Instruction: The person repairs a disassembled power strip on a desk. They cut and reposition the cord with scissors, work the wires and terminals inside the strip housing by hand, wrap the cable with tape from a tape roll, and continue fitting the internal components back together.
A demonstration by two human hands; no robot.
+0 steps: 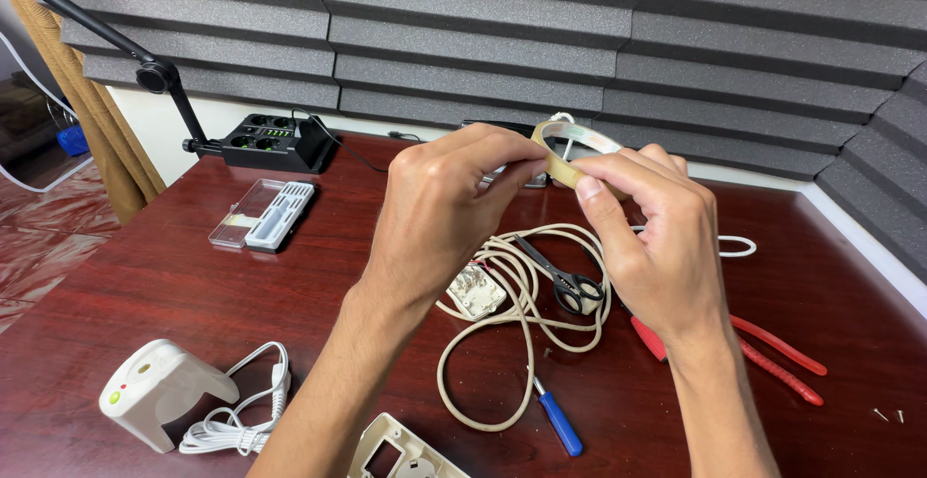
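Note:
My left hand (449, 203) and my right hand (652, 232) are raised together above the dark red table (193, 285). Both pinch a roll of clear yellowish tape (570, 145) between thumbs and fingers. Under the hands a beige cable (488, 362) lies coiled around an opened white plug or socket part (475, 292). Black-handled scissors (570, 285) rest on the coil. A blue-handled screwdriver (558, 420) lies near the front, and red-handled pliers (772, 352) lie to the right, partly hidden by my right wrist.
A white device with a bundled white cord (159, 396) sits front left. A clear plastic case (263, 213) lies back left, near a black charger box and lamp arm (275, 140). A white cover piece (401, 454) sits at the front edge. Grey foam panels line the wall.

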